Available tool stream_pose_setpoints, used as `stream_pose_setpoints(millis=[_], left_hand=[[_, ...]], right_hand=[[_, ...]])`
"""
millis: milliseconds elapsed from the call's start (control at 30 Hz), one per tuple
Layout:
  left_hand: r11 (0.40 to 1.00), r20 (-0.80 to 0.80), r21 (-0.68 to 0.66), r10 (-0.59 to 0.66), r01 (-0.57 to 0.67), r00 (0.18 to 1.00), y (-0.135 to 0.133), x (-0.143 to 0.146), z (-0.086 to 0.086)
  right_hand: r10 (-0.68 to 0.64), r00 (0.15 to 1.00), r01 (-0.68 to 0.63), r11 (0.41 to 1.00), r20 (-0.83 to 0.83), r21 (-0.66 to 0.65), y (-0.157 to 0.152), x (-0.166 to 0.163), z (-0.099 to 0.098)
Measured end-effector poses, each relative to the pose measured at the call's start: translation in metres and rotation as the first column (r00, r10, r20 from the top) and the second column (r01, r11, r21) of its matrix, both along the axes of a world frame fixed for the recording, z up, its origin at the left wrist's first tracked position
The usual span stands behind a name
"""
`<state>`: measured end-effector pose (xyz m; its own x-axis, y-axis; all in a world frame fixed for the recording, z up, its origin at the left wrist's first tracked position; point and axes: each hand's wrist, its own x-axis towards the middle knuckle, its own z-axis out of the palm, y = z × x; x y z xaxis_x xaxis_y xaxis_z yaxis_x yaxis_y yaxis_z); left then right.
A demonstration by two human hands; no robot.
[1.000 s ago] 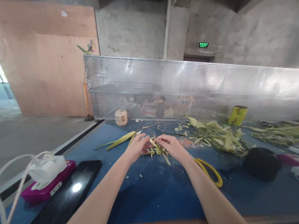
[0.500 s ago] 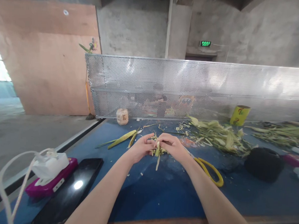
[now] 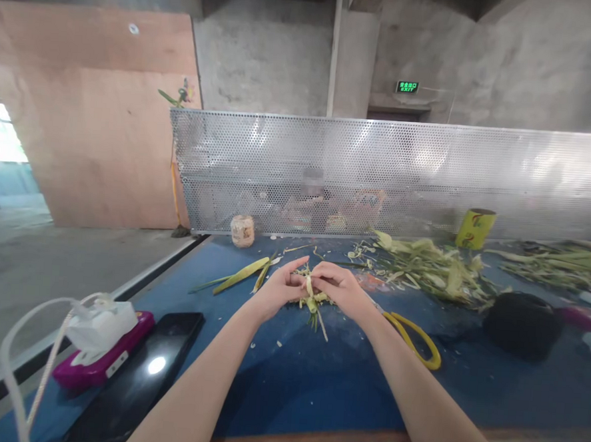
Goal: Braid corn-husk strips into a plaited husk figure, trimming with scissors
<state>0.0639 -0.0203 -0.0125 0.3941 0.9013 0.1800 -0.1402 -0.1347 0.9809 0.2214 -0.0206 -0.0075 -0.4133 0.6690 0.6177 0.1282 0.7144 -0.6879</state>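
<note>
Both of my hands meet over the middle of the blue table (image 3: 315,382). My left hand (image 3: 277,290) and my right hand (image 3: 339,288) are closed in a pinch on a small bundle of yellow-green leaf strips (image 3: 311,297). The strips hang down between my fingers, their tips touching the table. Loose cuttings lie right beneath them.
Yellow-handled scissors (image 3: 416,338) lie by my right wrist. A leaf pile (image 3: 427,269), a black round object (image 3: 519,321), a yellow cup (image 3: 476,228), a twine roll (image 3: 242,231), long leaves (image 3: 242,274), a phone (image 3: 140,381) and a purple device (image 3: 100,342) surround. A perforated metal screen (image 3: 378,173) backs the table.
My hands gathered the strips off the table, lifted them a little and drew closer together; the bundle now hangs pinched between both.
</note>
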Motion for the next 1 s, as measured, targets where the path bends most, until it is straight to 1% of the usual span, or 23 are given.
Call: stream_pose_setpoints(millis=[67, 133, 200, 267, 333, 433, 500, 600, 700, 733, 833, 900, 1000], left_hand=[[0.997, -0.002, 0.04, 0.062, -0.062, 0.998, 0.001, 0.0, 0.0], [0.987, -0.003, 0.097, 0.128, -0.127, 0.992, 0.002, 0.001, 0.0], [0.971, 0.006, 0.154, 0.187, -0.185, 0.982, 0.003, 0.001, 0.0], [0.95, 0.013, 0.206, 0.237, -0.234, 0.971, 0.003, 0.002, 0.0], [0.932, 0.014, 0.253, 0.264, -0.259, 0.964, 0.002, 0.003, 0.001], [0.912, -0.001, 0.312, 0.28, -0.266, 0.96, 0.001, 0.004, 0.001], [0.896, -0.02, 0.342, 0.307, -0.282, 0.951, 0.001, 0.004, 0.001], [0.839, -0.051, 0.433, 0.389, -0.331, 0.92, 0.001, 0.003, 0.002], [0.77, -0.078, 0.534, 0.456, -0.349, 0.887, 0.001, 0.003, 0.004], [0.762, -0.09, 0.549, 0.463, -0.343, 0.882, 0.001, 0.002, 0.005], [0.763, -0.118, 0.554, 0.469, -0.334, 0.875, 0.0, 0.002, 0.007], [0.762, -0.123, 0.55, 0.478, -0.341, 0.87, -0.001, 0.002, 0.008], [0.771, -0.124, 0.534, 0.478, -0.347, 0.87, -0.002, 0.001, 0.007]], right_hand=[[-0.036, 0.996, 0.032, 0.998, -0.078, -0.06, 0.003, -0.001, -0.001], [-0.082, 0.979, 0.046, 0.981, -0.187, -0.186, 0.008, -0.001, -0.002], [-0.093, 0.941, -0.029, 0.937, -0.327, -0.349, 0.011, 0.0, -0.003], [-0.082, 0.891, -0.154, 0.871, -0.447, -0.466, 0.012, 0.0, -0.003], [-0.068, 0.875, -0.232, 0.81, -0.479, -0.538, 0.011, -0.001, -0.004], [-0.059, 0.902, -0.248, 0.74, -0.427, -0.625, 0.01, -0.003, -0.004], [-0.076, 0.914, -0.224, 0.724, -0.398, -0.653, 0.011, -0.003, -0.005], [-0.104, 0.932, -0.159, 0.744, -0.348, -0.649, 0.014, -0.002, -0.008], [-0.039, 0.966, -0.134, 0.77, -0.256, -0.624, 0.015, 0.0, -0.011], [-0.007, 0.975, -0.136, 0.773, -0.224, -0.619, 0.014, 0.0, -0.011], [0.062, 0.983, -0.155, 0.773, -0.17, -0.616, 0.011, -0.001, -0.01], [0.093, 0.983, -0.172, 0.769, -0.159, -0.615, 0.008, -0.001, -0.009], [0.173, 0.968, -0.248, 0.746, -0.18, -0.618, 0.006, -0.001, -0.008]])
